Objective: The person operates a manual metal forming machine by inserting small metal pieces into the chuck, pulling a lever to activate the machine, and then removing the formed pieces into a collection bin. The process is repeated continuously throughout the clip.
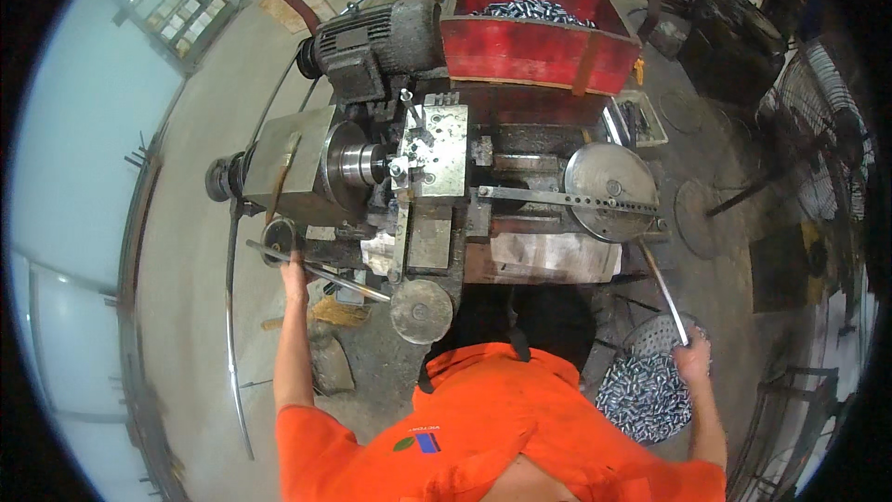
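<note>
My right hand (692, 356) is closed around the lower end of a long metal lever (662, 288). That lever slopes down from beside a round steel disc (609, 177) on the lathe-like machine (437, 158). At left, my left hand (295, 279) is at a dark round cup (279, 242), its fingers mostly hidden, so I cannot see whether they hold anything. Close by it passes a second metal bar (325, 276), which runs to a smaller round plate (421, 311). A brush (286, 167) leans above the cup.
A red bin (530, 51) of small metal pieces stands behind the machine, beside a motor (376, 46). Below my right hand is a heap of similar pieces (641, 400) in a perforated container. A fan (808, 139) stands at right; a broom (339, 311) lies under the left bar.
</note>
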The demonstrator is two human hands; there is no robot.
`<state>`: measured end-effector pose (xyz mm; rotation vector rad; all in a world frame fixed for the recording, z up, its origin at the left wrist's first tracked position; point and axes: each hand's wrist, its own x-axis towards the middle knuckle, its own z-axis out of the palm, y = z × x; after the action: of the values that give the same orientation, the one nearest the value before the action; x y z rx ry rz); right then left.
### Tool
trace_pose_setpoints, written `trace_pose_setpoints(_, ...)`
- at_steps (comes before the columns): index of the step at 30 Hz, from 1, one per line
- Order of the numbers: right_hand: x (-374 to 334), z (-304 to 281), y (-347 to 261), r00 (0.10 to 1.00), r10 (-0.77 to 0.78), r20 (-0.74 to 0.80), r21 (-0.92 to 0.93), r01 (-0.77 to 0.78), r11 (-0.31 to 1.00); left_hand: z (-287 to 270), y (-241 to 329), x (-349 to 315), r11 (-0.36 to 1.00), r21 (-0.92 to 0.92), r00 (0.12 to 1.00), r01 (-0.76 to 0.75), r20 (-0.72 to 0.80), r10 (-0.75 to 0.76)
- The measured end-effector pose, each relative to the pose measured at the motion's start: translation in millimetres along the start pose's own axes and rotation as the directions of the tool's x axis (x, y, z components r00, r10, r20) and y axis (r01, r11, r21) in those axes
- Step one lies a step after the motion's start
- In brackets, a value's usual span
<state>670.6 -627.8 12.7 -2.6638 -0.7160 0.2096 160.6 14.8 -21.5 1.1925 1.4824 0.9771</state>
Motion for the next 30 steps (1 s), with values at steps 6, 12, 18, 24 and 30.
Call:
trace_pose_setpoints(6, 133.2, -25.8, 72.5, 0.996, 0.074, -0.058, -0.500, -0.093, 0.861, 1.7, -16.1, 14.3, 0.998, -0.057, 0.998, -0.012, 0.067, 0.015)
trace_pose_setpoints(12, 141.8, 20.1, 22.8, 0.808, -0.103, -0.580, -0.444, -0.208, 0.871, -17.0, -14.4, 0.6, 0.994, -0.090, 0.993, 0.066, 0.105, -0.056)
trace_pose_setpoints(18, 43.8, 83.1, -72.9, 0.894, -0.138, -0.426, -0.017, 0.144, 0.989, -37.0, -93.7, 16.0, 0.415, 0.828, 0.926, -0.377, 0.344, 0.154)
trace_pose_setpoints(24, 9.9, 110.9, -105.0, 0.970, -0.169, -0.174, 0.218, 0.205, 0.954, 2.9, -94.0, -5.8, -0.104, 0.882, 0.882, -0.460, 0.468, 0.063)
trace_pose_setpoints(30, 15.5, 93.2, -157.9, 0.974, -0.202, -0.104, 0.364, 0.226, 0.903, 41.6, -145.4, -22.0, 0.500, 0.852, 0.988, -0.158, 0.135, 0.081)
